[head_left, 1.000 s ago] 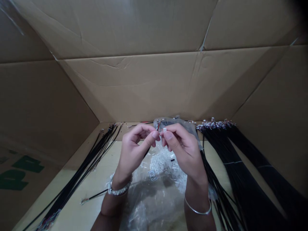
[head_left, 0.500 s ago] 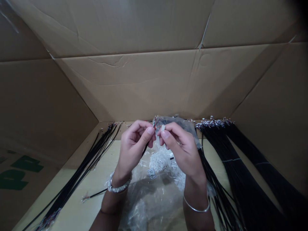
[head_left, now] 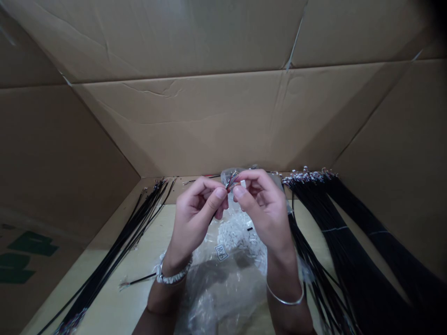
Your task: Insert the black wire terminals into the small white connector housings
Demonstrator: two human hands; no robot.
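Observation:
My left hand (head_left: pixel 197 207) pinches the end of a thin black cable, whose coloured wire tips (head_left: pixel 232 180) stick up between the two hands. My right hand (head_left: pixel 263 207) is closed in a pinch on a small white connector (head_left: pixel 241 184) held right against those wire tips. Both hands hover above a clear plastic bag (head_left: pixel 223 279) lying on the table, with a heap of small white connectors (head_left: pixel 235 235) inside it.
A bundle of black cables (head_left: pixel 118 249) lies on the left of the pale table, one single cable (head_left: pixel 138 280) beside it. A much larger mass of black cables (head_left: pixel 349 246) covers the right. Cardboard walls (head_left: pixel 209 125) enclose the back and both sides.
Both hands have risen slightly and drawn closer together. The right hand's fingers have curled over the connector, bringing it onto the wire tips.

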